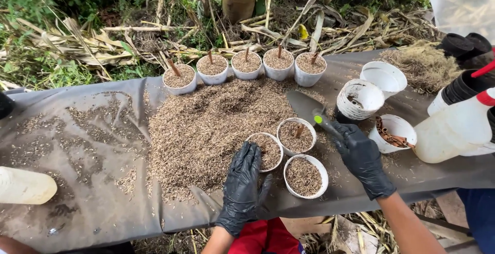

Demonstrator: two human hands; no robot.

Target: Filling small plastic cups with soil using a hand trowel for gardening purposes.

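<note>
Near the worktop's (77,145) front edge, beside the husk heap (206,125), three white pots (304,175) cluster; steady one with the flat, unclenched left hand (243,188). Keep the right hand (362,158) clamped on the trowel (309,108) (blade level), tipping gently.

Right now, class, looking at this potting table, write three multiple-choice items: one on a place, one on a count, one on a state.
1. Where does the trowel lie?
A. on the husk pile
B. in the grass
C. inside a cup

2. How many filled cups stand in the back row?
A. three
B. five
C. eight

3. What is the right hand doing?
A. gripping the trowel's handle
B. resting flat on the cloth
C. holding a bottle

Answers: 1 A, the blade rests on the husks. 2 B, five white cups, each with a stick. 3 A, gloved fingers wrap the handle.
</note>
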